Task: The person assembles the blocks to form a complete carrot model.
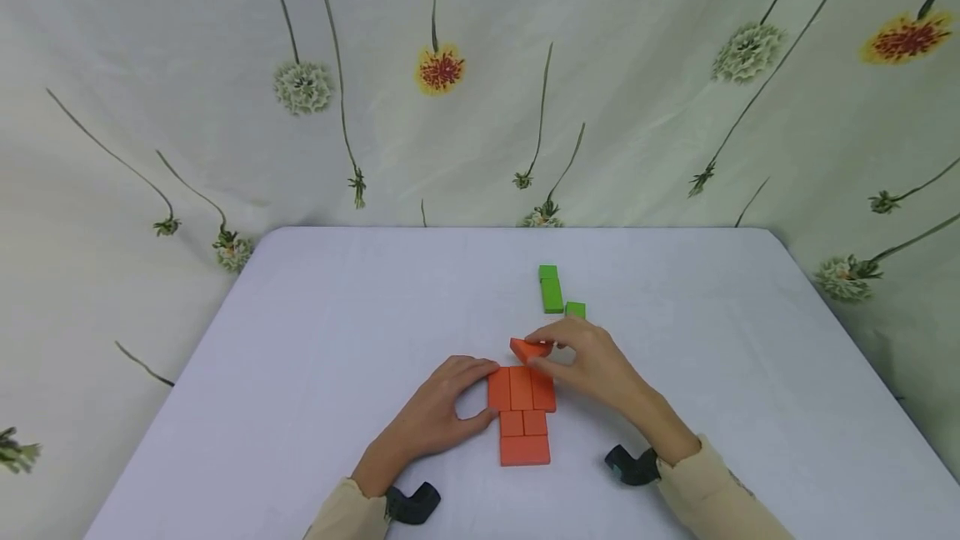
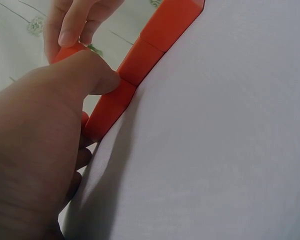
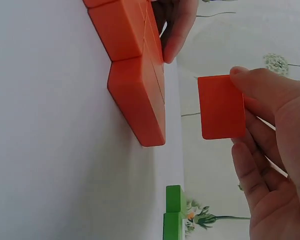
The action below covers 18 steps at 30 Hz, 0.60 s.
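Orange-red blocks lie flat together on the white table: a row of three upright oblong blocks (image 1: 521, 390), two small blocks (image 1: 512, 423) below it, and one wide block (image 1: 525, 451) nearest the person. My left hand (image 1: 438, 415) grips the row's left block (image 1: 498, 390), with a finger at its far end and the thumb at its near end. Just beyond the row, my right hand (image 1: 600, 365) pinches another orange-red block (image 3: 221, 107) between thumb and fingers. That block looks wedge-shaped from above, and shows a rectangular face in the right wrist view.
Past the right hand lie a long green block (image 1: 551, 296), a small green block (image 1: 548, 272) touching its far end, and another green block (image 1: 576, 309) partly hidden by the hand. A flower-printed cloth (image 1: 480, 140) hangs behind the table (image 1: 337, 307).
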{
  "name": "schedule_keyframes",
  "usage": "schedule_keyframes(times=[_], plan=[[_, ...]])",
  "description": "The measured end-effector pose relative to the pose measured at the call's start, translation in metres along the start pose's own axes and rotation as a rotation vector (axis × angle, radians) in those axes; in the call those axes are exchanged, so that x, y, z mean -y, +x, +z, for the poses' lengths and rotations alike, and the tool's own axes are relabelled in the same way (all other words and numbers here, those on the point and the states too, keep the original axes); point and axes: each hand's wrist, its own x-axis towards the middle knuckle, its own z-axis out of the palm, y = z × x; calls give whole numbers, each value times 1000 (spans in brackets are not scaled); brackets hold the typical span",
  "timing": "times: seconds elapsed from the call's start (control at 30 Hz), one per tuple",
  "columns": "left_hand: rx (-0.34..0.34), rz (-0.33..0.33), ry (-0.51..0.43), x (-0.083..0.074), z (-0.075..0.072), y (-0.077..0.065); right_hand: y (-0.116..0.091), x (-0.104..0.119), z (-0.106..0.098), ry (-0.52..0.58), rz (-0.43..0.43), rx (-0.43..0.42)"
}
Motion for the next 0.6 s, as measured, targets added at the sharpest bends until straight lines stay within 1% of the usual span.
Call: schedule_keyframes(times=[0.1, 0.23, 0.5, 0.6], plan=[[11, -10, -5, 1, 0, 0, -3, 1, -1, 31, -22, 17], [25, -21, -12, 2, 2, 1, -8, 2, -2, 60, -55, 18], [-4, 13, -8, 2, 1, 1, -17, 5, -4, 110, -55, 41], [-8, 18, -11, 2, 1, 1, -21, 6, -4, 136, -67, 56]])
